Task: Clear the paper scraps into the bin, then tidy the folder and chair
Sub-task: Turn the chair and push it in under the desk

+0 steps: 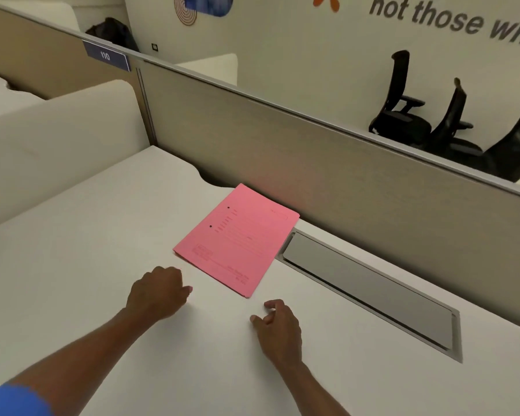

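The left hand [158,292] rests knuckles-up on the desk [81,244] with fingers curled under; whether they pinch anything cannot be told, and it probably waits to slide the folder. The pink folder [237,238] lies flat and skewed just beyond both sets of fingertips, untouched. The right hand [278,328] rests loosely curled and empty, the cable-tray lid [370,291] lying further right; no scraps, bin or obstruction are visible.

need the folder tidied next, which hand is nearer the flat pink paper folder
Left. The left hand sits just below the flat pink paper folder's near-left edge; the right hand is slightly farther.
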